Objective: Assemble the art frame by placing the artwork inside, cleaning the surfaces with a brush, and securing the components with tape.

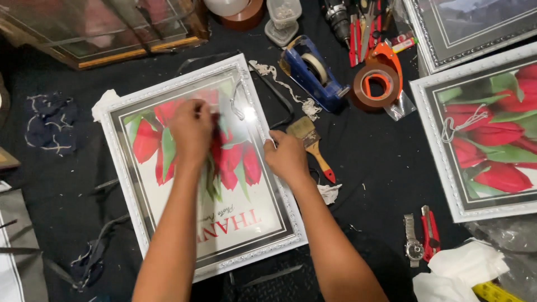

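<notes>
Left hand [191, 130] presses, seemingly flat, on white-framed red tulip picture [202, 168].

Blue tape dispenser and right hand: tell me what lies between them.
In the head view, a wooden-handled paintbrush with a red tip lies on the black cloth between the blue tape dispenser and the right hand, beside a strip of white lace trim.
</notes>
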